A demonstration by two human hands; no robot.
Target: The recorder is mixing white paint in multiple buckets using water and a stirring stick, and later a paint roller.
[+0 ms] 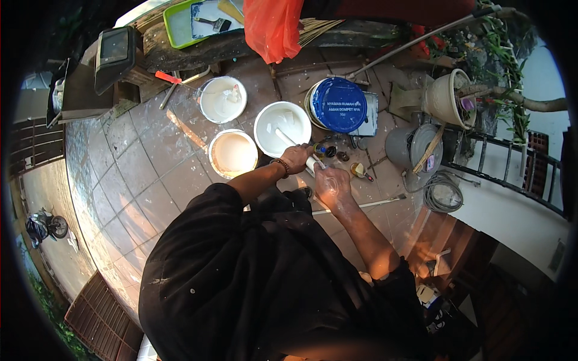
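Where the ground shows, it is laid with brown square tiles point(144, 180), jointed in a grid and spattered with white spots. The area appears to be a patio: a white wall point(509, 225) and a dark ladder point(524, 185) occupy the right of the frame, and a motorcycle point(47, 225) stands at the far left. A green tray point(169, 33) lies at the upper left. A coiled grey hose point(444, 201) rests on the tiles at right of center.

The white pole point(285, 136) is located at the center of the frame. Its long axis runs diagonally, upper left to lower right; the upper-left end points into the mouth of the large white bucket point(257, 137). Contact between that end and the white contents cannot be determined.

The left hand point(295, 159) is closed around the pole below the bucket rim. The right hand point(333, 185) is positioned at the pole's lower-right portion, fingers bent; its degree of closure and exact hold cannot be told.
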